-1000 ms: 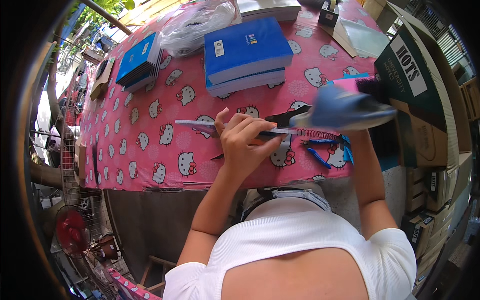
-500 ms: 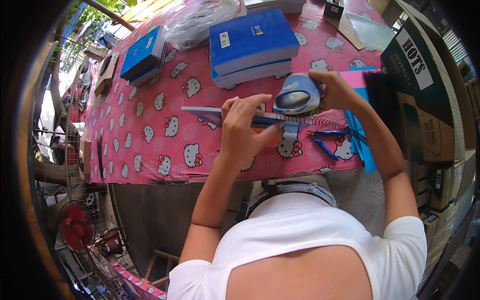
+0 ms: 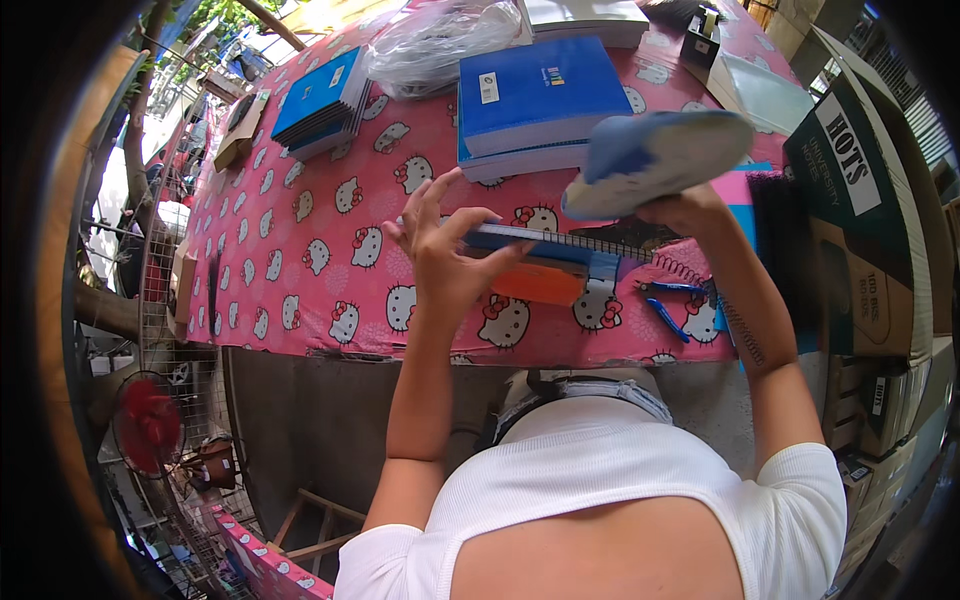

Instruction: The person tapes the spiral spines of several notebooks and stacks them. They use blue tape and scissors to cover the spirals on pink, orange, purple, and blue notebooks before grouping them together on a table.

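Note:
My left hand (image 3: 437,240) grips a thin notebook (image 3: 490,236) on edge, thumb on the near side and fingers on the far side. A dark spiral coil (image 3: 680,268) runs through holes along the notebook's upper edge. Its loose end trails right, towards my right forearm. My right hand (image 3: 690,208) holds a blue and white rubber clog (image 3: 665,160), raised above the coil and smeared by motion. An orange block-like thing (image 3: 540,284) lies just below the notebook. Blue-handled pliers (image 3: 668,318) rest on the table near the coil.
The table has a pink cartoon-cat cloth (image 3: 320,255). Thick blue books (image 3: 540,90) are stacked beyond my hands, with thinner blue notebooks (image 3: 318,105) at far left. A plastic bag (image 3: 440,50) sits between them. Cardboard boxes (image 3: 860,190) stand at the right; a red fan (image 3: 150,425) is lower left.
The clog has swung to the right and turned, from its opening showing to lying lengthwise and blurred. My left hand has shifted slightly left and down with the notebook. The view has shifted too.

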`<state>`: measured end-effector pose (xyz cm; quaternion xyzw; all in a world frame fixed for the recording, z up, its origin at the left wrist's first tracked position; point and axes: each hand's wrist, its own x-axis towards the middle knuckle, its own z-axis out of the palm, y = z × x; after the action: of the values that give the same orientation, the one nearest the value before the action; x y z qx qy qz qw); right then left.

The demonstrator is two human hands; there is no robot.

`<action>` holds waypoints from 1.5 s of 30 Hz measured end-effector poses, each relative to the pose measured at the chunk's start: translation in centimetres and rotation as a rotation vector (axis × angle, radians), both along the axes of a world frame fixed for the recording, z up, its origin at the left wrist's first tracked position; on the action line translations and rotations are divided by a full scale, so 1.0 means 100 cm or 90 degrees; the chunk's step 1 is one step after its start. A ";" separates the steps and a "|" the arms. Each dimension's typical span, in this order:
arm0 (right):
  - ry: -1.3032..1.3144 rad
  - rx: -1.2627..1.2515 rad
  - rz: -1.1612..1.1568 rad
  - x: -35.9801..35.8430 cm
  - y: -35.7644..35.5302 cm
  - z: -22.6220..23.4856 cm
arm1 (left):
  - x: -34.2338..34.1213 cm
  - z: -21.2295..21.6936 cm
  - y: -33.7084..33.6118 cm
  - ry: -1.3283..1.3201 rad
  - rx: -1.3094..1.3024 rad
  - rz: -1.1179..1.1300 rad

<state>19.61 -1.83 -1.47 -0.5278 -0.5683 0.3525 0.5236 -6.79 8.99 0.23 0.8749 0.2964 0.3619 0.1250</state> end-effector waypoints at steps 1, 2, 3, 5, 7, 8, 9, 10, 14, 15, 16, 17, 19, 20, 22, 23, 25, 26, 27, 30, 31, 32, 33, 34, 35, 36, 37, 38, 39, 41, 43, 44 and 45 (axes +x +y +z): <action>-0.007 0.022 0.059 -0.007 0.005 0.001 | -0.001 -0.002 0.005 -0.008 -0.022 -0.019; -0.010 0.040 0.106 -0.013 0.006 0.000 | 0.002 -0.001 0.009 -0.012 -0.048 -0.051; -0.270 -0.131 0.002 -0.010 0.018 -0.006 | 0.004 0.000 0.012 -0.015 -0.074 -0.083; 0.083 -0.075 0.040 -0.010 0.020 -0.002 | -0.004 -0.006 0.019 -0.031 -0.071 -0.074; 0.374 0.028 0.096 -0.029 0.017 0.014 | -0.010 -0.007 0.022 -0.047 -0.072 -0.060; 0.138 -0.005 0.037 -0.024 0.021 0.006 | -0.002 -0.002 0.021 -0.052 -0.075 -0.073; -0.092 -0.037 -0.021 -0.019 0.032 -0.007 | 0.000 0.003 0.022 -0.050 -0.076 -0.086; -0.323 -0.071 -0.079 -0.012 0.041 -0.018 | -0.002 0.002 0.022 -0.053 -0.068 -0.078; 0.187 0.032 0.089 -0.029 0.040 0.004 | -0.012 -0.005 0.034 -0.091 -0.048 -0.023; -0.049 -0.012 0.092 -0.032 0.052 0.002 | -0.013 -0.006 0.035 -0.094 -0.052 -0.021; -0.024 -0.023 0.068 -0.031 0.058 -0.005 | -0.017 -0.009 0.034 -0.099 -0.079 -0.027; -0.008 -0.026 0.048 -0.031 0.067 -0.002 | -0.021 -0.010 0.036 -0.114 -0.098 -0.031; 0.325 -0.015 0.123 -0.032 0.066 0.002 | -0.025 -0.016 0.044 -0.174 -0.194 -0.038; 0.135 -0.008 0.109 -0.036 0.070 -0.001 | -0.024 -0.021 0.043 -0.212 -0.278 -0.043; -0.243 0.007 0.077 -0.044 0.083 -0.009 | -0.026 -0.029 0.042 -0.291 -0.391 -0.067; -0.493 -0.125 -0.072 -0.042 0.095 -0.001 | -0.026 -0.027 0.043 -0.336 -0.413 -0.087; 0.065 -0.048 0.076 -0.053 0.087 0.002 | -0.031 -0.028 0.047 -0.405 -0.441 -0.118; 0.345 -0.013 0.149 -0.057 0.081 0.004 | -0.033 -0.032 0.047 -0.429 -0.449 -0.127; 0.081 0.060 0.171 -0.053 0.089 -0.002 | -0.036 -0.036 0.047 -0.452 -0.457 -0.137; -0.526 -0.098 -0.040 -0.053 0.109 0.016 | -0.034 -0.035 0.051 -0.511 -0.565 -0.133; -0.115 -0.025 0.073 -0.049 0.113 0.000 | -0.037 -0.039 0.053 -0.506 -0.575 -0.127; -0.095 -0.015 0.103 -0.057 0.116 0.008 | -0.043 -0.045 0.055 -0.513 -0.575 -0.113; -0.067 -0.016 0.126 -0.071 0.107 0.012 | -0.048 -0.049 0.052 -0.511 -0.589 -0.100; -0.039 -0.017 0.148 -0.080 0.102 0.014 | -0.050 -0.053 0.053 -0.501 -0.586 -0.086; -0.305 -0.116 0.029 -0.051 0.106 -0.024 | -0.042 -0.050 0.053 -0.477 -0.594 -0.095; -0.398 -0.176 -0.031 -0.046 0.098 -0.041 | -0.047 -0.048 0.059 -0.460 -0.588 -0.086; -0.500 -0.232 -0.093 -0.042 0.086 -0.050 | -0.049 -0.046 0.065 -0.465 -0.599 -0.132; -0.601 -0.294 -0.156 -0.035 0.068 -0.061 | -0.051 -0.045 0.067 -0.469 -0.617 -0.177; -0.642 -0.154 -0.216 -0.023 0.041 -0.080 | -0.052 -0.047 0.066 -0.467 -0.642 -0.223; -0.622 -0.066 -0.299 -0.019 -0.015 -0.091 | -0.057 -0.054 0.078 -0.456 -0.698 -0.290; -0.560 -0.167 -0.324 -0.033 -0.080 -0.091 | -0.053 -0.057 0.084 -0.476 -0.696 -0.318; -0.547 -0.213 -0.323 -0.042 -0.110 -0.099 | -0.047 -0.055 0.082 -0.498 -0.671 -0.310; -0.625 -0.219 -0.329 -0.057 -0.136 -0.115 | -0.041 -0.053 0.080 -0.516 -0.649 -0.310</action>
<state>13.90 -15.39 -12.98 -0.8286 -0.5318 0.0146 0.1744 -10.85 17.03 -5.09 0.5444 0.1548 0.4374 0.6988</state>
